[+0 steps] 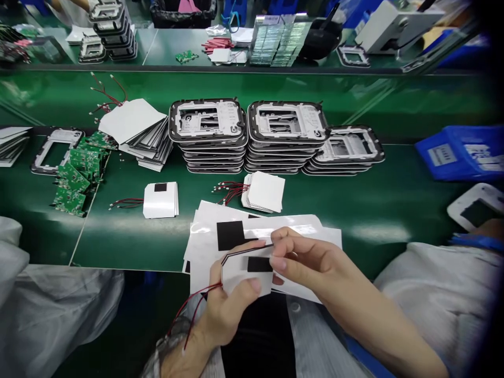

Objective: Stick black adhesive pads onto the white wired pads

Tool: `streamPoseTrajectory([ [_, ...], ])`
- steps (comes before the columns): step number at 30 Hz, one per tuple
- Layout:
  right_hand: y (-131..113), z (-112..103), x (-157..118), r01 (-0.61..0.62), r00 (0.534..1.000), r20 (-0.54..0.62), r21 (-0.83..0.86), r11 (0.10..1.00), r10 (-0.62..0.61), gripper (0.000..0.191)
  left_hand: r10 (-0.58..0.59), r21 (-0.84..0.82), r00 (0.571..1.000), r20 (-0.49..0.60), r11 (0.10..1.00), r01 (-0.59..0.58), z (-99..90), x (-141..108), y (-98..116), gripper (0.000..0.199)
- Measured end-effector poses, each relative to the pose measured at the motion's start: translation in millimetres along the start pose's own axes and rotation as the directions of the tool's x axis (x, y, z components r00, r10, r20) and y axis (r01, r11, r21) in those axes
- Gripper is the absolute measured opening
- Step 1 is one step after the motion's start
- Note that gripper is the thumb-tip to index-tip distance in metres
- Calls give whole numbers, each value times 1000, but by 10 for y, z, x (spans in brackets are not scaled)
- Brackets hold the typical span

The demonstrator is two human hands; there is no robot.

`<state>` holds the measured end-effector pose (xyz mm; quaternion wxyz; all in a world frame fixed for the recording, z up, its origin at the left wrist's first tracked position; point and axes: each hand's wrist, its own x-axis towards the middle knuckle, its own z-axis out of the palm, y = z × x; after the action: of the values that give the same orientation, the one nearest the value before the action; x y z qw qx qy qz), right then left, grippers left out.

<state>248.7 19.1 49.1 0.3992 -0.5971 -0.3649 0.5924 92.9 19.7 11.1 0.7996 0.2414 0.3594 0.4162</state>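
Note:
My left hand (pixel 230 304) is closed on a white panel (pixel 236 270) with red wires, its thumb on the face and its fingers behind. A black rectangle (pixel 260 264) sits on the panel's face. At the panel's right end, my right hand (pixel 299 257) has thumb and fingers pressed together at the edge of the black rectangle; whether it grips the rectangle or the panel is hidden. Beneath both hands lie white sheets (pixel 205 226) with black patches. Just beyond them are a small stack of wired white panels (pixel 266 191) and another stack (pixel 159 205) to the left.
Stacked frames (pixel 208 123) (pixel 287 123) (pixel 350 147) stand behind the sheets. Green circuit boards (pixel 74 178), a single frame (pixel 59 149) and white panels (pixel 134 121) lie left. A blue bin (pixel 460 152) is right. People's sleeves (pixel 441 289) (pixel 66 299) flank me.

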Motion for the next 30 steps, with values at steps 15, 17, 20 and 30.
streamPoseTrajectory([
  [15, 17, 26, -7, -9, 999, -34, -16, 1000, 9, 21, 52, 261, 987, -150, 965, -12, 6, -12, 8, 30],
  [17, 26, 26, -14, -14, 1000, -24, -16, 1000, 14, 20, 64, 268, 986, -151, 963, -22, 7, -10, 1, 29],
  [20, 37, 26, -13, -27, 1000, -9, 15, 1000, 27, 18, 19, 209, 990, -141, 978, 12, 36, -11, 15, 28],
  [30, 23, 23, -7, -56, 998, 2, 43, 998, 56, 16, -30, 112, 987, -156, 993, 48, 85, -17, 43, 27],
])
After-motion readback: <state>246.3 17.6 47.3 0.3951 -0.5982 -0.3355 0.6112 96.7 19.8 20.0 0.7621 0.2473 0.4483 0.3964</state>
